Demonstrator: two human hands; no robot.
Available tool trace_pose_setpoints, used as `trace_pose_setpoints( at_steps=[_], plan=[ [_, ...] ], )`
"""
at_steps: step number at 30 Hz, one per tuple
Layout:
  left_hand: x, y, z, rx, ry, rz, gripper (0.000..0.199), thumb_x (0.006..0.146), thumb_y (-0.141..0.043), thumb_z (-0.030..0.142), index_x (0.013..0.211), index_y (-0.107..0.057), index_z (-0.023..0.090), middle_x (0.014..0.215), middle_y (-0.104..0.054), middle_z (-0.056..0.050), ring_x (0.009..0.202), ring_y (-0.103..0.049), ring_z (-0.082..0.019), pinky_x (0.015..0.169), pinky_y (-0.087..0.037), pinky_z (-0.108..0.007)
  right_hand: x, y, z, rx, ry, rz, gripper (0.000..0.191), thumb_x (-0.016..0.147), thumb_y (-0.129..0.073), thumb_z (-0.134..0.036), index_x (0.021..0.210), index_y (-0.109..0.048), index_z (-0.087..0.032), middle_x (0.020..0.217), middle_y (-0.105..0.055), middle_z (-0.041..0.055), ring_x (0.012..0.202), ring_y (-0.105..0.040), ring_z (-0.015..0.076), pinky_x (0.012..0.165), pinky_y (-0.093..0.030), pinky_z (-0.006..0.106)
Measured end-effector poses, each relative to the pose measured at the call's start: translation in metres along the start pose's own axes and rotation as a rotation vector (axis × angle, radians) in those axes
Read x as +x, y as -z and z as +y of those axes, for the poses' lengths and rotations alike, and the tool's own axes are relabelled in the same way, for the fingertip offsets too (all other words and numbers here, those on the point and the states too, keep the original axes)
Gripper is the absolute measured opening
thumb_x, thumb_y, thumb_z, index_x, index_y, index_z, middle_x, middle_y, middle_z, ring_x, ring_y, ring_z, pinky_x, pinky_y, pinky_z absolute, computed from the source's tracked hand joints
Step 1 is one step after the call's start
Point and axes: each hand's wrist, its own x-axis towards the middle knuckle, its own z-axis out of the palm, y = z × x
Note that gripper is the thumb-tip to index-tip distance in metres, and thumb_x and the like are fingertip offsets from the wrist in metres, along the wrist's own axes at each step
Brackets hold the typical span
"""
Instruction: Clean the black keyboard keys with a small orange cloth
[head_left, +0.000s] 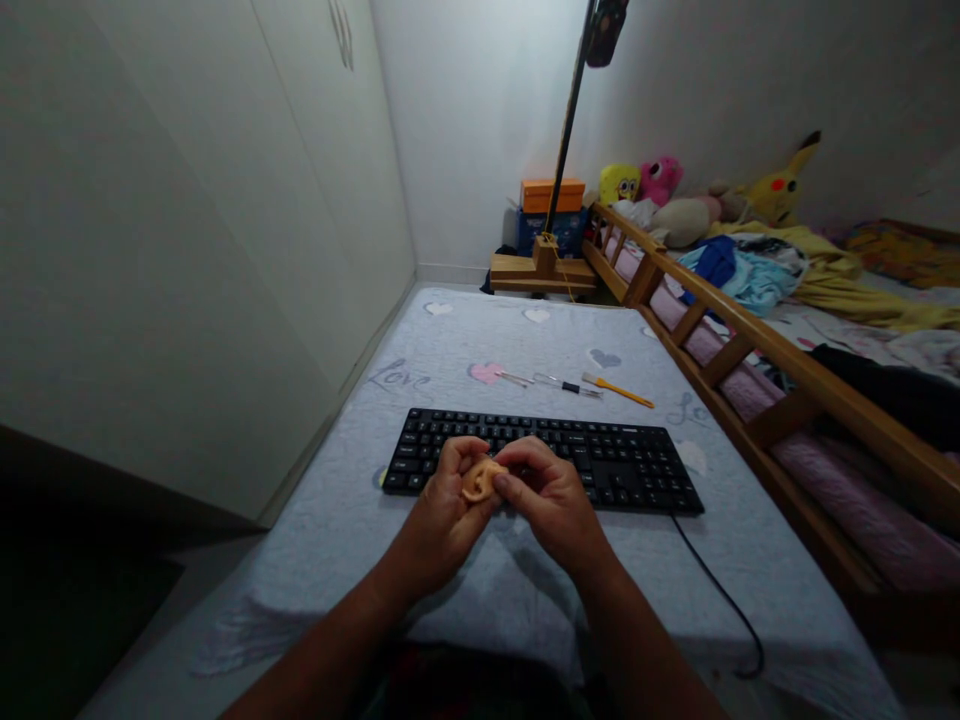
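Observation:
Both hands are together above the near edge of a black keyboard [630, 465]. Between them is a small, crumpled orange cloth [482, 480], bunched into folds. My left hand [446, 505] is closed around its left and lower side. On the other side, my right hand [551, 495] pinches the cloth's right edge between thumb and fingers. The hands hide part of the keyboard's middle keys. Its cable [720, 590] runs from the right end down toward the near table edge.
Beyond the keyboard lie several cotton swabs [514, 378], a wire keycap puller with a black grip [570, 387] and a yellow-handled brush [619, 390]. A pale patterned cloth covers the table [337, 540]. A wooden bed rail [739, 335] borders the right; a white wardrobe [247, 250] stands left.

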Motion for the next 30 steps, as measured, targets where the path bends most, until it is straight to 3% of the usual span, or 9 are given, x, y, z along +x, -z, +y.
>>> trace_pose_setpoints(
  at_steps=[6, 11, 14, 17, 23, 30],
  plan=[
    [-0.001, 0.004, 0.000, -0.061, 0.044, -0.072, 0.026, 0.090, -0.066, 0.034, 0.110, -0.054, 0.023, 0.092, -0.056, 0.000, 0.082, -0.054, -0.016, 0.075, -0.046, -0.028, -0.003, 0.001, 0.001, 0.009, -0.096, 0.048, 0.018, 0.086, -0.068, -0.037, 0.084, -0.065, -0.020, 0.080, -0.060, 0.0002, 0.073, -0.055, 0.0143, 0.066, -0.044, 0.027],
    [0.000, 0.002, 0.004, -0.216, 0.125, -0.028, 0.022, 0.095, -0.057, 0.042, 0.100, -0.061, 0.020, 0.082, -0.057, 0.000, 0.074, -0.051, -0.014, 0.068, -0.042, -0.025, -0.007, 0.000, 0.005, 0.045, -0.127, 0.052, 0.020, 0.087, -0.067, -0.038, 0.084, -0.062, -0.020, 0.077, -0.058, -0.0008, 0.072, -0.053, 0.0137, 0.066, -0.043, 0.027],
    [0.001, 0.001, 0.003, -0.296, 0.171, 0.015, 0.023, 0.093, -0.059, 0.043, 0.098, -0.060, 0.020, 0.079, -0.056, 0.001, 0.069, -0.048, -0.012, 0.065, -0.040, -0.024, -0.010, -0.002, 0.008, 0.055, -0.076, 0.043, 0.016, 0.086, -0.068, -0.032, 0.098, -0.062, -0.022, 0.086, -0.058, -0.0006, 0.074, -0.053, 0.0133, 0.067, -0.044, 0.027],
    [0.000, 0.002, 0.000, -0.346, 0.187, 0.056, 0.023, 0.091, -0.062, 0.042, 0.099, -0.057, 0.021, 0.079, -0.057, 0.002, 0.068, -0.048, -0.012, 0.063, -0.040, -0.023, -0.011, -0.003, 0.006, 0.001, 0.044, 0.030, 0.033, 0.083, -0.071, -0.023, 0.113, -0.059, -0.027, 0.100, -0.056, 0.0001, 0.076, -0.053, 0.0121, 0.068, -0.046, 0.026],
    [-0.001, 0.004, 0.001, -0.502, 0.299, 0.032, 0.029, 0.085, -0.070, 0.042, 0.086, -0.052, 0.019, 0.070, -0.051, 0.004, 0.059, -0.043, -0.008, 0.056, -0.035, -0.020, -0.010, 0.000, -0.003, -0.161, 0.174, -0.120, 0.026, 0.087, -0.065, -0.017, 0.110, -0.068, -0.028, 0.101, -0.051, 0.0017, 0.084, -0.054, 0.0132, 0.071, -0.047, 0.026],
    [-0.003, 0.007, 0.007, -0.574, 0.452, -0.056, 0.036, 0.083, -0.071, 0.048, 0.086, -0.050, 0.019, 0.064, -0.053, 0.005, 0.050, -0.042, -0.006, 0.047, -0.027, -0.017, -0.010, 0.007, 0.000, -0.348, 0.244, -0.162, 0.031, 0.087, -0.064, -0.012, 0.115, -0.069, -0.026, 0.105, -0.056, 0.0048, 0.099, -0.056, 0.0184, 0.086, -0.048, 0.033]
  ],
)
